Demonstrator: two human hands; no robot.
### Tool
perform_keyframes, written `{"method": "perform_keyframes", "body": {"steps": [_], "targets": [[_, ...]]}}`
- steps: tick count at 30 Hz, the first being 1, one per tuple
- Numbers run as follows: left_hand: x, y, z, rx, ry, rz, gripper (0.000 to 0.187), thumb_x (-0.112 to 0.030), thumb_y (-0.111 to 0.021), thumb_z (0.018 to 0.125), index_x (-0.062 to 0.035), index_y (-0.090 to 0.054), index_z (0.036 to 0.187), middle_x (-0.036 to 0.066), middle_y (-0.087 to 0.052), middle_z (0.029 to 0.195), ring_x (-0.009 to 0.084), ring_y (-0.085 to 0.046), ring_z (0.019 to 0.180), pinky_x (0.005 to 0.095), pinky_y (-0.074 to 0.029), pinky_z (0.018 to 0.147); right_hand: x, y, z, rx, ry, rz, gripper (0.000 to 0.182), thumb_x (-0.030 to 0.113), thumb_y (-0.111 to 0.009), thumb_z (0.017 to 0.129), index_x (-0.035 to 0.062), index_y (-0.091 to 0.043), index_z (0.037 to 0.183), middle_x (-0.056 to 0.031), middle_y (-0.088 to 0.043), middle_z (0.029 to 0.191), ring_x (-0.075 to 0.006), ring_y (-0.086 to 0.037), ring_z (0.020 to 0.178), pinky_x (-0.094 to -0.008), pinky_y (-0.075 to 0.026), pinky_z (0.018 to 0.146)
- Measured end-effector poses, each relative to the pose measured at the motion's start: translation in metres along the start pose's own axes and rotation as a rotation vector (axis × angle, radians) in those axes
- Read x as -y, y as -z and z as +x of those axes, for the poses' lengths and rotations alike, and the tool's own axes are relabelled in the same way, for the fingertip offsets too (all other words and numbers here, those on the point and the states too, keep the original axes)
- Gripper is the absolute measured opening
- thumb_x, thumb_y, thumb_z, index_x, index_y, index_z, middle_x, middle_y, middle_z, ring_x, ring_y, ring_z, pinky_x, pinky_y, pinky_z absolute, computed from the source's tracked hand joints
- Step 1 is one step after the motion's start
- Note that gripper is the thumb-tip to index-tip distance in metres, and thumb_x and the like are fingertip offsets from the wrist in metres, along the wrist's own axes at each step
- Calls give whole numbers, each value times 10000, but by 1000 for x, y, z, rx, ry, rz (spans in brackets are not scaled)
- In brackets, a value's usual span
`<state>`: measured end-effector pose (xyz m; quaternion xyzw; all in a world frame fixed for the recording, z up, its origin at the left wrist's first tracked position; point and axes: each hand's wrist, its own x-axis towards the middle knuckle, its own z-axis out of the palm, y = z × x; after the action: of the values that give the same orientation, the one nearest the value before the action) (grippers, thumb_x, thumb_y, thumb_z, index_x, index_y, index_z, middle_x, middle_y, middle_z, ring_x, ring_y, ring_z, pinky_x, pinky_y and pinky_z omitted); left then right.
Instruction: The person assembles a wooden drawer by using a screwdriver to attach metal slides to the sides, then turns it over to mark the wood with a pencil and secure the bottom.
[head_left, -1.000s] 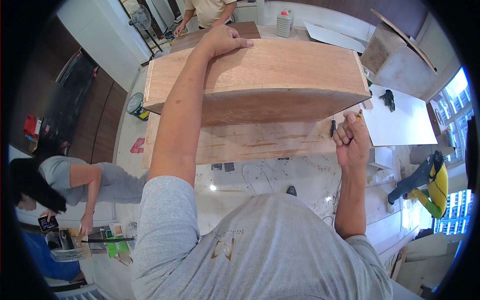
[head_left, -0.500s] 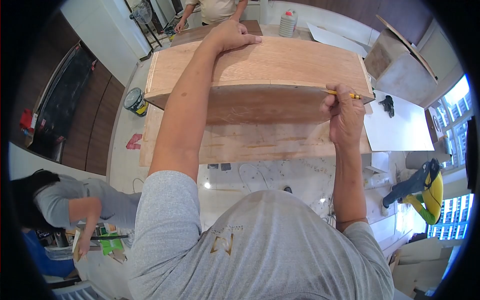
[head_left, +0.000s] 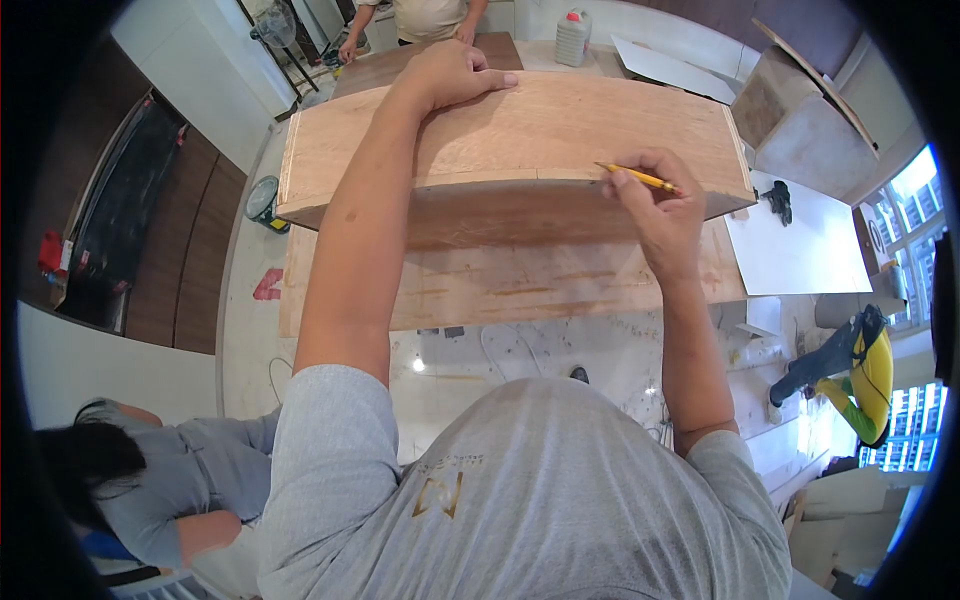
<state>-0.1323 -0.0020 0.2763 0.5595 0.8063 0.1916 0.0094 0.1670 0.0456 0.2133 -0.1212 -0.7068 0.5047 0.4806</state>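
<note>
A long plywood box (head_left: 560,125) rests on a wooden worktable (head_left: 520,290), its near edge tilted toward me. My left hand (head_left: 447,75) grips the box's far edge, thumb lying on the top panel and the other fingers curled over the back. Between the thumb and fingers of my right hand (head_left: 662,205) is a yellow pencil (head_left: 640,177), its tip pointing left just above the near edge of the panel. A short mark crosses that edge left of the tip.
Across the table stands a person (head_left: 425,20) near a plastic jug (head_left: 573,40). White sheets (head_left: 800,245) and a box-shaped cabinet (head_left: 815,125) are at the right. Another person (head_left: 170,480) is at lower left, and one in yellow (head_left: 868,380) bends at far right. A bucket (head_left: 265,205) sits left.
My right hand has moved left and turned, bringing the pencil from below the near edge to above it, tip out. The box appears slightly shifted toward me. The person at lower left has bent lower.
</note>
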Motion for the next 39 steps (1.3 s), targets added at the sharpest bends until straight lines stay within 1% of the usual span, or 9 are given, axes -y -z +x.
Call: {"method": "perform_keyframes", "body": {"steps": [2,5,11,14,17,20,26,35,39], "targets": [[-1,-1,-5,-7,8,-4,621,-670,-653,735,-64,-759,818,121,-698,786,252,-669,794,380,-510,724,0,-11,4,32,120,-220,97,45,-673,824,-13,-670,902,-52,-647,772,-80,-575,669,-241,-462,607],[-4,-1,-14,-4,16,-6,621,-670,-647,740,-63,-756,809,119,-687,735,255,-665,761,382,-509,702,4,-29,6,88,9,-263,69,47,-682,784,12,-684,843,-48,-651,741,-88,-562,635,-255,-450,573],[-13,-1,-30,-42,5,20,601,-655,-638,758,-70,-757,823,131,-694,753,281,-672,782,396,-519,723,-4,-40,5,94,96,-324,55,47,-672,771,33,-690,821,-71,-657,724,-135,-565,597,-263,-444,556],[-14,-2,-28,-53,6,55,592,-651,-637,762,-76,-759,831,136,-701,773,289,-680,811,405,-525,752,9,-33,0,136,167,-406,69,36,-668,768,37,-693,832,-68,-638,710,-139,-565,595,-258,-447,561],[-12,-2,-23,-69,-26,60,586,-647,-634,767,-79,-760,834,138,-705,791,290,-683,824,413,-527,763,15,-15,-12,82,142,-416,64,37,-666,784,25,-691,842,-60,-625,701,-121,-553,600,-256,-445,564],[-11,-3,-24,-63,-26,56,589,-644,-623,777,-74,-759,840,139,-707,802,291,-682,818,417,-524,752,10,4,-12,3,21,-421,58,36,-664,802,11,-688,848,-51,-627,729,-98,-541,615,-251,-442,565],[-7,-3,-17,-66,-72,65,627,-654,-607,784,-44,-744,831,150,-692,767,298,-676,782,421,-518,724,0,29,-6,-26,74,-492,58,30,-657,817,3,-692,854,-48,-634,723,-85,-536,626,-246,-442,571],[-6,-2,-17,-50,-66,21,636,-657,-624,781,-29,-726,788,147,-653,674,291,-644,680,416,-493,659,-11,39,17,-7,221,-576,94,72,-680,798,-4,-683,854,-96,-637,716,-167,-596,631,-295,-464,590],[-1,-5,-14,-69,-63,-18,623,-649,-630,782,-33,-724,771,145,-648,660,285,-637,664,410,-490,647,-12,34,33,3,195,-559,82,73,-662,802,8,-679,849,-107,-636,716,-189,-600,643,-310,-463,606]]}}
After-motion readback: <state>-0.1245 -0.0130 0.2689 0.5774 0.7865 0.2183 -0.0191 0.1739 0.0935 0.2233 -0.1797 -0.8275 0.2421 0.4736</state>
